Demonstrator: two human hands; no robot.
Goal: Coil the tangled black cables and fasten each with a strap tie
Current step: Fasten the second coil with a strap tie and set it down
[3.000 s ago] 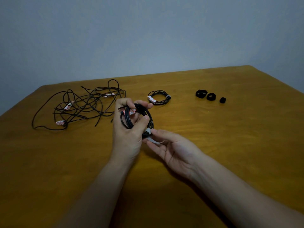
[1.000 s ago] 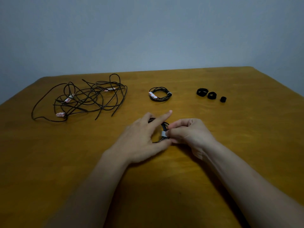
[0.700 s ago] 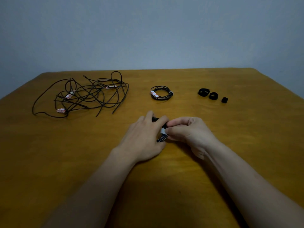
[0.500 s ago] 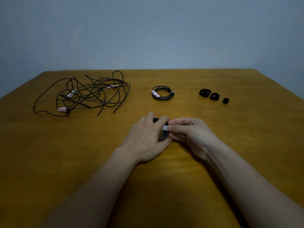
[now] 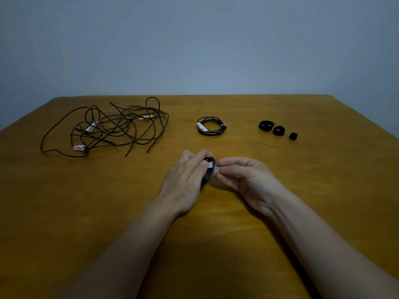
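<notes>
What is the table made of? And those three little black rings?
The table looks like wood: yellow-brown, smooth, with faint grain streaks and a dull sheen. The rings seem to be rolled-up fabric straps: flat black with no shine, though they are too small to be sure.

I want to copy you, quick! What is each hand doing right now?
Left hand: holds the coiled cable.
Right hand: pinches the grey strap tie on that coil.

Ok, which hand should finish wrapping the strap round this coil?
Right. The right hand pinches the free end of the grey strap tie at the coil, while the left hand grips the coil, steadying it. Swapping would likely loosen both.
</notes>
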